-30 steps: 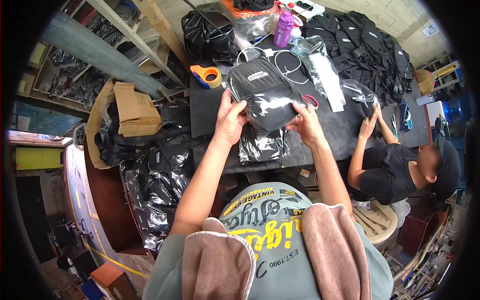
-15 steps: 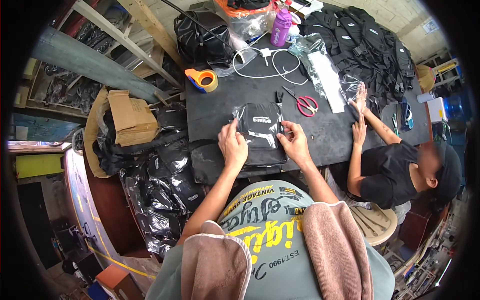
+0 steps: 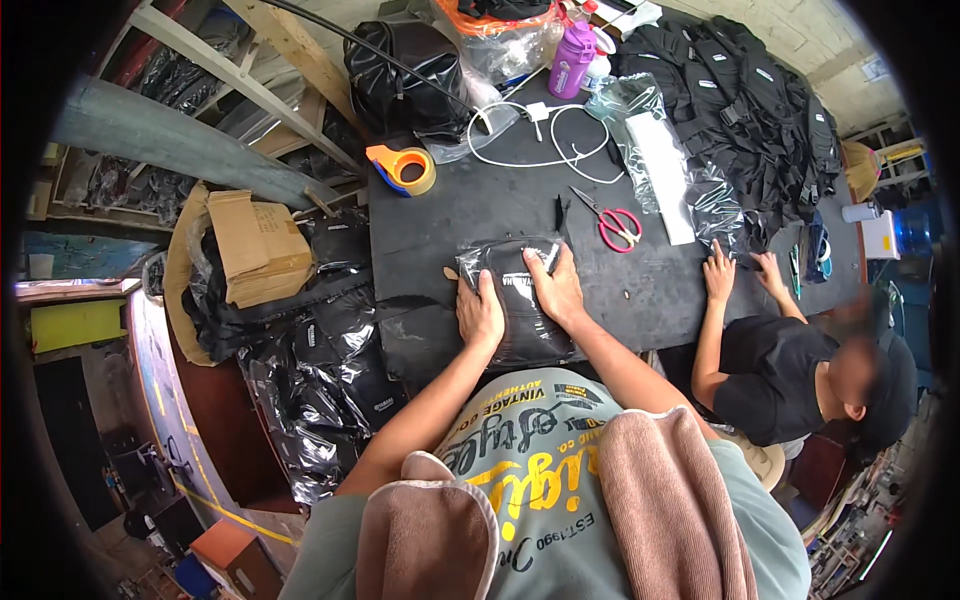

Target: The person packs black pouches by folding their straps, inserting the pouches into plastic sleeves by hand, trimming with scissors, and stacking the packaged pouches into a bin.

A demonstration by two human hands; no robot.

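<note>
A small black bag [image 3: 523,320] in a clear, shiny plastic sleeve lies at the table's near edge, in front of me. My left hand [image 3: 481,314] holds its left side, thumb on top and fingers along the edge. On the opposite side my right hand [image 3: 556,287] grips the upper right part, its thumb lying over the plastic. A small black tool [image 3: 561,213] lies just beyond the package. Scissors with red handles [image 3: 618,229] rest to the right of it.
An orange tape dispenser [image 3: 403,170], a white cable [image 3: 537,112] and a purple bottle [image 3: 572,60] are farther back. Black bags [image 3: 735,95] pile up at the far right. A co-worker [image 3: 790,370] handles another plastic-wrapped item at right. Wrapped black bags [image 3: 325,370] and cardboard [image 3: 258,245] are at left.
Both hands have moved from the package's edges inward onto its sides and top. The plastic now covers the bag differently, with its far end drawn closer. The co-worker's hands have come nearer to their body.
</note>
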